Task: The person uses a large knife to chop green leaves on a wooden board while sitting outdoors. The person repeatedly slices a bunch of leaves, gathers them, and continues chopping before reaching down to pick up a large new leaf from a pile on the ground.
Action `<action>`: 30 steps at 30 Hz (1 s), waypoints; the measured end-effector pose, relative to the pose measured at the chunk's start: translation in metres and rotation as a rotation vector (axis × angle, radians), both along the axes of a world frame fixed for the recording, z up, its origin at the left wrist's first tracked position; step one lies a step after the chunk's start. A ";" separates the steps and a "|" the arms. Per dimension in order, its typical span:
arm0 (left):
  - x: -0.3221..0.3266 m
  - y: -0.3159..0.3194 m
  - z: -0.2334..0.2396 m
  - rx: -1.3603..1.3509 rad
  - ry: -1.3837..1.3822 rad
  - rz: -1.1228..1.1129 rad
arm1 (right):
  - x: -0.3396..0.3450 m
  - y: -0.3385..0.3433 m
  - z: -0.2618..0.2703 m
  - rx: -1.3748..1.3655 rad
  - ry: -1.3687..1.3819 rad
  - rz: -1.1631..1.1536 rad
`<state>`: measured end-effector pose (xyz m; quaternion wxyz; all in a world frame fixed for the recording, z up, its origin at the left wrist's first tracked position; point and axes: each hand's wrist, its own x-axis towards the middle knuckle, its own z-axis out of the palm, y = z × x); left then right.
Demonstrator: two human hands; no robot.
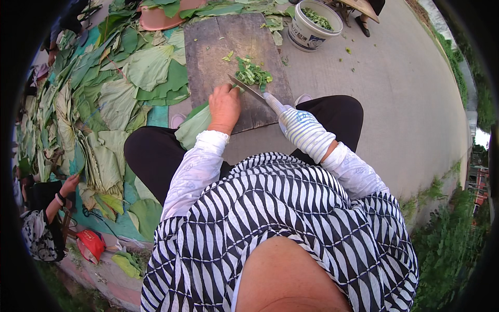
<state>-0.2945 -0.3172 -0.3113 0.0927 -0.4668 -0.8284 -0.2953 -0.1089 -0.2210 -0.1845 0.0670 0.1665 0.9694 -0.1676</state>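
My bare left hand (pixel 225 104) presses a bundle of large green leaves (pixel 193 125) onto the near left part of a worn wooden cutting board (pixel 210 46). In my right hand (pixel 306 126), which wears a striped knit glove, is the handle of a knife (pixel 249 89). Its blade slants up and left across the board, with the tip close to my left fingers. Just beyond the blade lies a small heap of chopped green leaf strips (pixel 252 73). The bundle's cut end is mostly hidden by my fingers.
Past the board's far right corner stands a white plastic bucket (pixel 308 39) holding chopped leaves. Large leaves (pixel 150 66) cover a green sheet (pixel 134 228) on the left. A pink basin (pixel 160 17) sits at the back. Another person's hand (pixel 70 185) touches leaves at far left.
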 end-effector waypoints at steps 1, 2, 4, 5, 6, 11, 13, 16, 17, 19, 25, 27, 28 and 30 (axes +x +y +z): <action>0.001 -0.001 0.002 0.000 -0.002 0.000 | 0.002 -0.001 0.002 0.005 -0.026 0.004; 0.003 -0.001 0.003 0.010 -0.012 -0.014 | 0.003 -0.002 0.003 0.004 -0.029 0.004; 0.005 -0.001 0.005 0.022 -0.024 -0.027 | 0.006 -0.004 0.005 0.056 -0.040 0.024; 0.006 -0.001 0.005 0.025 -0.032 -0.030 | 0.007 -0.005 0.006 0.049 -0.049 0.032; 0.007 0.000 0.005 0.028 -0.038 -0.033 | 0.006 -0.005 0.005 0.049 -0.051 0.032; 0.008 0.000 0.003 0.059 -0.049 -0.048 | -0.005 0.001 -0.001 -0.009 -0.052 0.022; 0.007 0.001 0.000 0.064 -0.060 -0.059 | -0.015 0.005 -0.007 -0.017 -0.040 0.028; 0.002 0.002 0.001 0.094 -0.048 -0.055 | -0.037 0.008 -0.011 -0.022 -0.030 0.042; -0.001 0.001 0.003 0.092 -0.060 -0.056 | -0.046 0.009 -0.011 -0.020 -0.032 0.054; -0.003 -0.007 0.012 0.079 -0.058 -0.038 | -0.062 0.010 -0.014 -0.048 -0.002 0.054; -0.002 -0.055 0.054 0.163 -0.110 -0.028 | -0.103 -0.034 0.011 -0.159 -0.001 -0.088; 0.024 -0.080 0.067 0.208 -0.158 -0.033 | -0.082 -0.059 0.029 -0.140 -0.110 -0.242; 0.025 -0.089 0.077 0.212 -0.157 -0.032 | -0.072 -0.052 0.006 -0.160 0.085 -0.190; 0.038 -0.103 0.083 0.201 -0.179 0.013 | -0.054 -0.066 0.001 -0.160 0.268 -0.157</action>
